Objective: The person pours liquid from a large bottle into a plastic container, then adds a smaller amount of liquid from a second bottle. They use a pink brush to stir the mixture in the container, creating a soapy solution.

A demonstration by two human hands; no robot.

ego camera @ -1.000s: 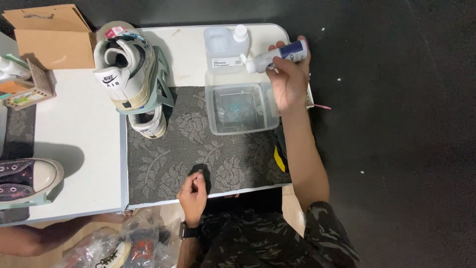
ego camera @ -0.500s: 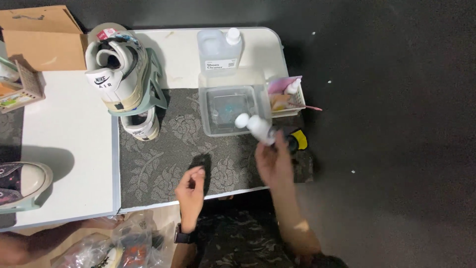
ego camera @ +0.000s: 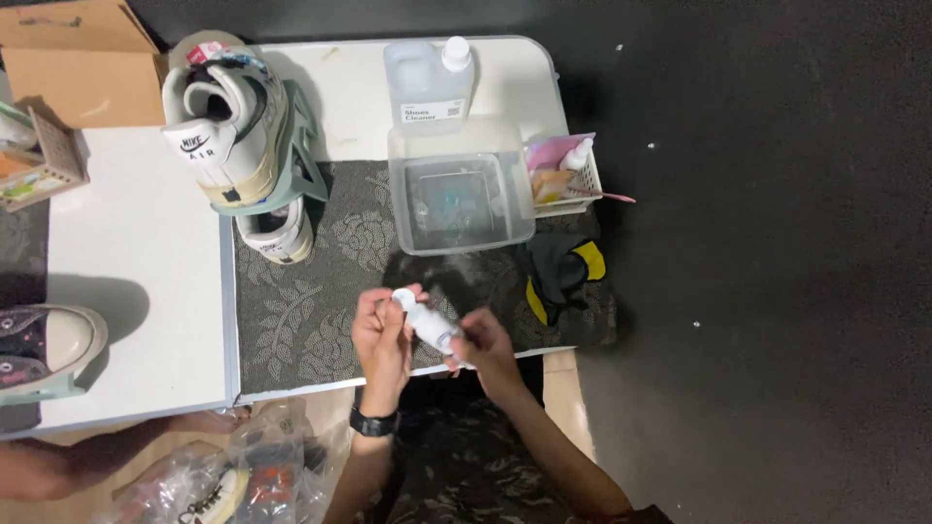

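Both my hands hold a small white bottle (ego camera: 427, 325) with a white cap, low over the near edge of a dark patterned mat (ego camera: 301, 311). My left hand (ego camera: 381, 340) has its fingers on the cap end. My right hand (ego camera: 485, 351) grips the bottle's body. Beyond them a clear plastic tub (ego camera: 461, 199) holding liquid stands on the mat. Further back a clear jug (ego camera: 427, 82) with a white cap rests on the white table (ego camera: 136, 281).
White sneakers (ego camera: 238, 126) sit on a green stand at the back left. A cardboard box (ego camera: 73, 53) stands in the far left corner. A small basket (ego camera: 568, 175) of items and a black-yellow cloth (ego camera: 563, 272) lie right of the tub. A dark sneaker (ego camera: 39, 344) sits at left.
My right hand carried the small bottle from the far right of the table down to the near edge. My left hand rose and took hold of the cap end.
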